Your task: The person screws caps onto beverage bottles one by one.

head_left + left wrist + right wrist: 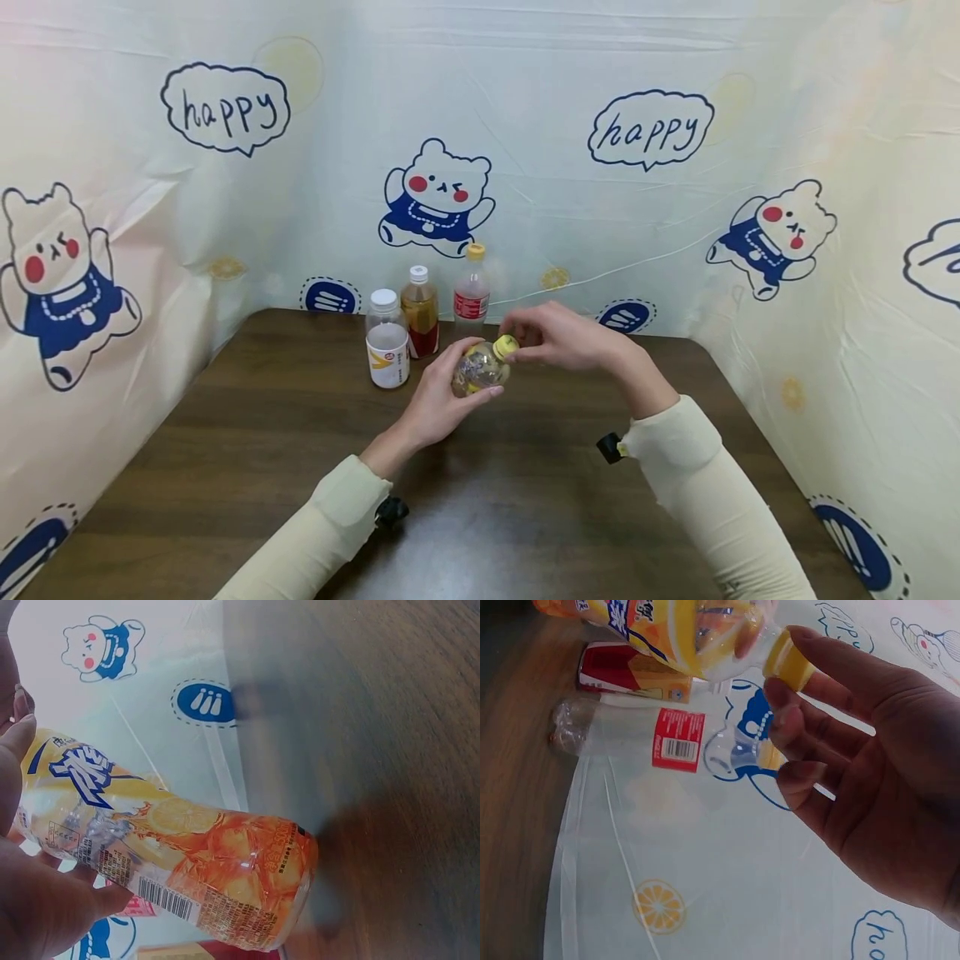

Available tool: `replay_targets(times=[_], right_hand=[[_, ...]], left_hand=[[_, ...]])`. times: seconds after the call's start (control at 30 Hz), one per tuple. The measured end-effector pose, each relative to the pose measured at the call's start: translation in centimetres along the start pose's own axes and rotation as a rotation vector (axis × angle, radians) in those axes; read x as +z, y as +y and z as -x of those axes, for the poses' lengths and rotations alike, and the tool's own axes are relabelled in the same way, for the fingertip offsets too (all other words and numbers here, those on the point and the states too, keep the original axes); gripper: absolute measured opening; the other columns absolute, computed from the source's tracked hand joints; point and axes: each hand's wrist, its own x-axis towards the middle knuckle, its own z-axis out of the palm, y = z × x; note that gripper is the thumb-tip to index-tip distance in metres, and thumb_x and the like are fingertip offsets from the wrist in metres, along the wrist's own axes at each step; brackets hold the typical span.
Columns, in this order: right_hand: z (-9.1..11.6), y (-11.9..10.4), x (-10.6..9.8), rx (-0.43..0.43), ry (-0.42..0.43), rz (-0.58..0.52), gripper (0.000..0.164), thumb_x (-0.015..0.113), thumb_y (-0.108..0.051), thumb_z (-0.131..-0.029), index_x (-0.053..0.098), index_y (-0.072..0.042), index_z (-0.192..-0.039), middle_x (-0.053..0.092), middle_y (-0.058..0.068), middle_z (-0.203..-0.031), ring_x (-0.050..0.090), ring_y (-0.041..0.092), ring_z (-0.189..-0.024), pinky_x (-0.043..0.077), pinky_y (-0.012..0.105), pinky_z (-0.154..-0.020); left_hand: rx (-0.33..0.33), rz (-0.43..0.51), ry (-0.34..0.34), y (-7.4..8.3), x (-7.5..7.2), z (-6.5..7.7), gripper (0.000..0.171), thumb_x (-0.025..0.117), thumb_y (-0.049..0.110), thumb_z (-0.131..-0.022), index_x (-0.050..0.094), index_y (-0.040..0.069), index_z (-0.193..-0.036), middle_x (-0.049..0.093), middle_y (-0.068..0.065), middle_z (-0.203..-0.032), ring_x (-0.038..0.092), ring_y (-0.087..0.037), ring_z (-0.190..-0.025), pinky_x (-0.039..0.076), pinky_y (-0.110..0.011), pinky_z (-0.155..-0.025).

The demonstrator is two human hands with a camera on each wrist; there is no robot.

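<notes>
My left hand point(441, 402) grips a plastic drink bottle point(477, 371) around its body, tilted with its neck to the right. The left wrist view shows its wrap label point(225, 851), with lemon slices, ice cubes and a barcode. A yellow cap point(789, 661) sits on the bottle's neck. My right hand point(564, 335) pinches that cap between thumb and index finger, the other fingers bent loosely below it. In the left wrist view the bottle's base hangs close over the brown table point(390, 825).
Behind my left hand stand a white-capped clear bottle point(387, 354), an amber drink bottle point(421, 317) and a clear bottle point(471, 304) with a red label and yellow cap. A printed curtain point(540, 208) rises along the back and sides of the table.
</notes>
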Motion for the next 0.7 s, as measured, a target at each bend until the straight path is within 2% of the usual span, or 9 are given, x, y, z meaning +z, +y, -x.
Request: replay_targets(times=[0.13, 0.4, 0.53, 0.7], right_hand=[[-0.2, -0.2, 0.2, 0.000, 0.050, 0.064, 0.016, 0.075, -0.028, -0.096, 0.070, -0.017, -0.107, 0.068, -0.007, -0.088, 0.061, 0.013, -0.076, 0.055, 0.030, -0.069], [-0.4, -0.8, 0.6, 0.039, 0.116, 0.189, 0.019, 0.076, -0.036, -0.094, 0.070, -0.018, -0.099, 0.065, -0.009, -0.081, 0.058, 0.012, -0.071, 0.051, 0.031, -0.063], [-0.8, -0.9, 1.1, 0.048, 0.163, 0.209, 0.022, 0.076, -0.037, -0.094, 0.072, -0.017, -0.103, 0.067, -0.008, -0.083, 0.058, 0.012, -0.072, 0.052, 0.029, -0.062], [-1.0, -1.0, 1.4, 0.073, 0.233, 0.191, 0.030, 0.077, -0.036, -0.093, 0.073, -0.015, -0.115, 0.069, -0.006, -0.088, 0.060, 0.013, -0.076, 0.053, 0.028, -0.062]], left_hand=[[-0.004, -0.009, 0.019, 0.1, 0.0, -0.1, 0.070, 0.083, 0.034, -0.088, 0.047, 0.018, -0.146, 0.055, 0.001, -0.136, 0.057, -0.020, -0.122, 0.052, -0.047, -0.102], [-0.006, -0.018, 0.042, 0.1, 0.1, -0.2, 0.070, 0.083, 0.033, -0.088, 0.046, 0.017, -0.145, 0.055, 0.000, -0.137, 0.056, -0.021, -0.123, 0.051, -0.047, -0.103], [-0.012, -0.010, 0.065, 0.0, 0.0, -0.4, 0.069, 0.083, 0.031, -0.088, 0.045, 0.019, -0.145, 0.055, -0.001, -0.138, 0.055, -0.022, -0.124, 0.051, -0.049, -0.103], [-0.011, 0.001, 0.099, -0.1, -0.4, -1.1, 0.070, 0.082, 0.031, -0.089, 0.042, 0.022, -0.146, 0.053, -0.002, -0.140, 0.054, -0.023, -0.127, 0.048, -0.051, -0.107]])
